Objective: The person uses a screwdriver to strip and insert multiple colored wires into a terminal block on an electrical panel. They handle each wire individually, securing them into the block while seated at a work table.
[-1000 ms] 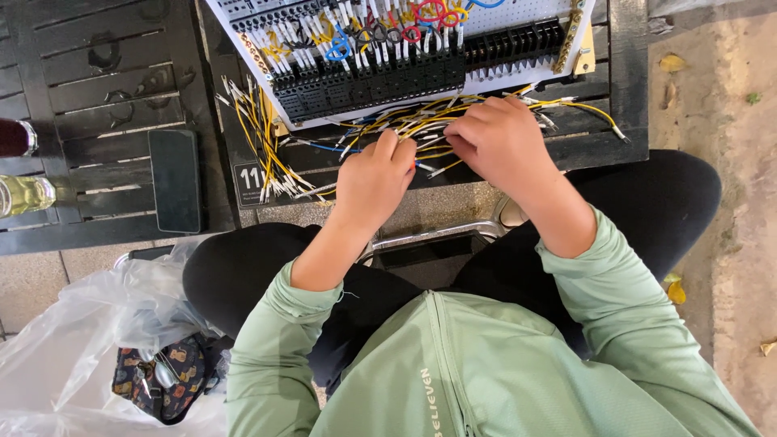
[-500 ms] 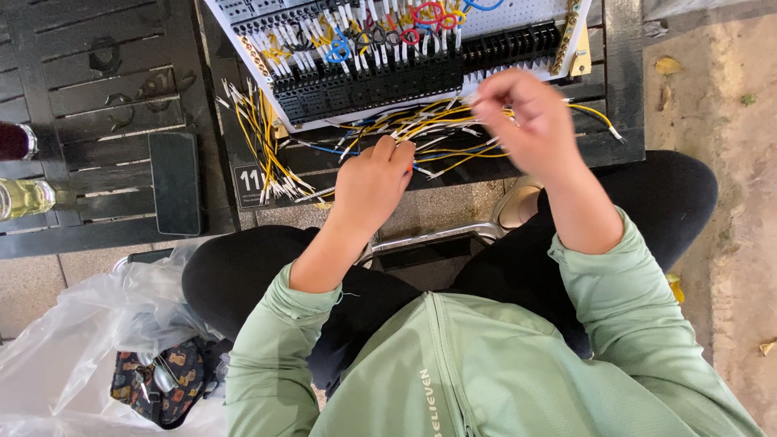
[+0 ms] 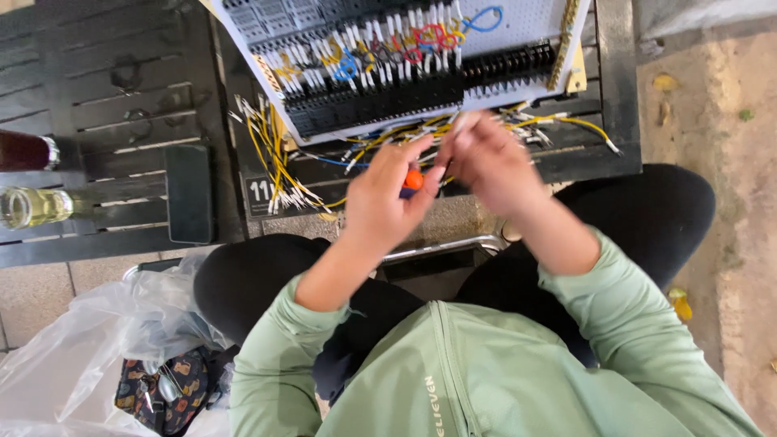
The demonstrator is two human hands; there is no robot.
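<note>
Support surface: dark slatted table [image 3: 105, 97], spanning 9 to 1 o'clock of view. White wiring panel [image 3: 405, 65] at 12 o'clock, tilted, resting on slats. Loose yellow wire bundle [image 3: 271, 162] at 11 o'clock beside panel. Black phone [image 3: 188, 194] flat at 9 o'clock. Two bottles [image 3: 32, 206] lying at far 9 o'clock edge.

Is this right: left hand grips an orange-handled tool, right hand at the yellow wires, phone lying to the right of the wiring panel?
Not quite. The head view shows the phone to the left of the wiring panel. The left hand does grip the orange-handled tool, with the right hand at the yellow wires.
</note>
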